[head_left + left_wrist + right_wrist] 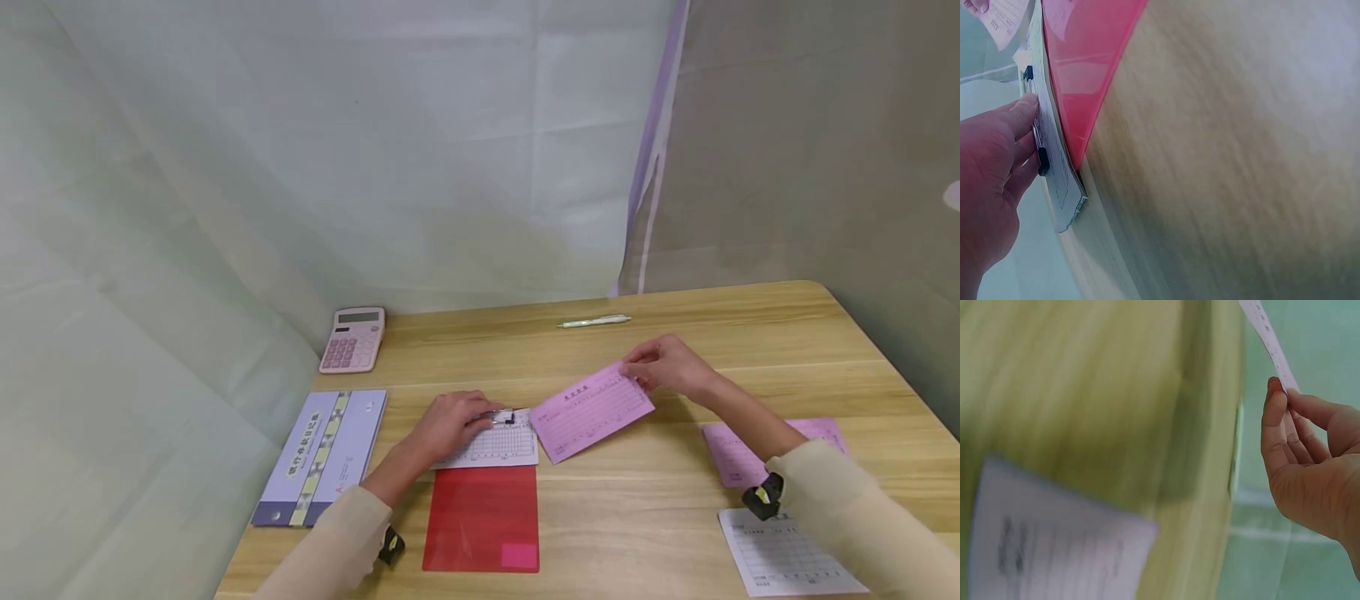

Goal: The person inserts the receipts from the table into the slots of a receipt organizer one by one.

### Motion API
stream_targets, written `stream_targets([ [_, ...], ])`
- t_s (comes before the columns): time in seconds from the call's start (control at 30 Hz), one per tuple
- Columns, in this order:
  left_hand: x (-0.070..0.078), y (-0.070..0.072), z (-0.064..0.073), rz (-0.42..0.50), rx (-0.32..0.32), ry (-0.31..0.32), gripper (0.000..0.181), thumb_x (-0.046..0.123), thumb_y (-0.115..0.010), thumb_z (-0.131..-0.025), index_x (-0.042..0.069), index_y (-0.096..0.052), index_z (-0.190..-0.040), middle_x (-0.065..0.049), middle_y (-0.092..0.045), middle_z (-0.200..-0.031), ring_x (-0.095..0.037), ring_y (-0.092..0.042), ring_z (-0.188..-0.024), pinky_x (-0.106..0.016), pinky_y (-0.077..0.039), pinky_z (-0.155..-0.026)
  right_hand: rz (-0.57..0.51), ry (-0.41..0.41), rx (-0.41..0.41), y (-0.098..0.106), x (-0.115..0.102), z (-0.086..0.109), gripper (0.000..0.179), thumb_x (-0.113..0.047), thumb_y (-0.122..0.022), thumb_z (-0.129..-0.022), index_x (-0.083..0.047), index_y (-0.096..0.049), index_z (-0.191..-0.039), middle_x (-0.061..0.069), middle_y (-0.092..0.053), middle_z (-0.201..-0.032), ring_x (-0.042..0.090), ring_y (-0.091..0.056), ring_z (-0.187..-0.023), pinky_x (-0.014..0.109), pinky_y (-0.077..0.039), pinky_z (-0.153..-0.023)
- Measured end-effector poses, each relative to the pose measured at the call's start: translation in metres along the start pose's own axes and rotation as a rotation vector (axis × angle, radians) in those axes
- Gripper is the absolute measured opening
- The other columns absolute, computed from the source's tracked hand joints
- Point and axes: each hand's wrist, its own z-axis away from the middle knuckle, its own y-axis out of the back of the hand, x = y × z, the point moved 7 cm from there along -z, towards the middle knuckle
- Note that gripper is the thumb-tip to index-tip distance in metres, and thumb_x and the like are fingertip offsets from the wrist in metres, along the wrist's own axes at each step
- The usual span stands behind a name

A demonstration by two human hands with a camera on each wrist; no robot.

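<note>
My left hand point(450, 423) grips the metal clip point(504, 416) at the top of a red clipboard point(480, 508). White printed forms point(491, 448) lie under that clip, over the board's upper part. In the left wrist view, my thumb presses the clip's wire point(1036, 128) and the fingers reach behind the board. With thumb and fingertips, my right hand point(672, 365) pinches a pink printed form point(588, 414) by its upper right corner. This form hangs tilted above the table, its left edge near the white forms. Edge-on, the pinched form point(1270, 347) looks thin in the right wrist view.
Another pink form point(727, 454) and a white form point(787, 554) lie under my right forearm. A lilac account book point(322, 458) lies left of the clipboard, with a pink calculator point(352, 342) behind it. A pen point(594, 322) lies near the table's back edge.
</note>
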Motion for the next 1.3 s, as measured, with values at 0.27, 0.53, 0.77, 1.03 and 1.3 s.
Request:
stream_targets([
  [0.27,0.0,-0.001,0.0,-0.001,-0.009,0.017,0.033,0.023,-0.077,-0.1,0.021,-0.076,-0.133,0.005,-0.075,-0.113,-0.012,-0.071,-0.101,-0.035,-0.059,-0.089,-0.124,0.015,-0.103,-0.055,-0.009,-0.002,0.018,-0.003,-0.071,-0.099,0.013,-0.073,-0.107,0.009,-0.075,-0.086,0.015,-0.065,-0.071,0.031,-0.057,-0.062],
  [0.53,0.002,0.001,0.0,0.005,-0.006,0.006,0.032,0.022,-0.077,-0.1,0.019,-0.077,-0.132,0.004,-0.075,-0.11,-0.011,-0.07,-0.097,-0.033,-0.059,-0.086,-0.247,-0.064,-0.11,-0.104,-0.012,-0.004,0.013,0.0,-0.073,-0.096,0.011,-0.074,-0.102,0.011,-0.075,-0.082,0.015,-0.067,-0.066,0.029,-0.057,-0.058],
  [0.77,0.003,0.001,-0.001,-0.034,-0.011,-0.013,0.031,0.021,-0.076,-0.101,0.02,-0.077,-0.132,0.005,-0.074,-0.11,-0.01,-0.069,-0.096,-0.032,-0.058,-0.086,-0.286,-0.116,-0.08,-0.143,-0.016,-0.003,0.009,0.001,-0.076,-0.094,0.009,-0.077,-0.098,0.011,-0.075,-0.078,0.015,-0.067,-0.062,0.027,-0.057,-0.053],
  [1.03,0.007,-0.001,-0.001,-0.095,-0.012,-0.044,0.03,0.021,-0.072,-0.104,0.02,-0.075,-0.134,0.005,-0.071,-0.111,-0.014,-0.07,-0.104,-0.037,-0.058,-0.091,-0.271,-0.13,0.012,-0.16,-0.021,-0.007,0.008,0.002,-0.075,-0.094,0.009,-0.078,-0.097,0.011,-0.074,-0.078,0.016,-0.068,-0.062,0.033,-0.061,-0.056],
  [1.3,0.006,-0.001,0.0,-0.12,0.006,-0.054,0.03,0.02,-0.073,-0.103,0.021,-0.076,-0.133,0.006,-0.07,-0.109,-0.014,-0.07,-0.102,-0.037,-0.059,-0.089,-0.237,-0.147,0.095,-0.163,-0.02,-0.01,0.008,0.001,-0.075,-0.094,0.009,-0.077,-0.097,0.011,-0.074,-0.079,0.021,-0.073,-0.067,0.035,-0.063,-0.059],
])
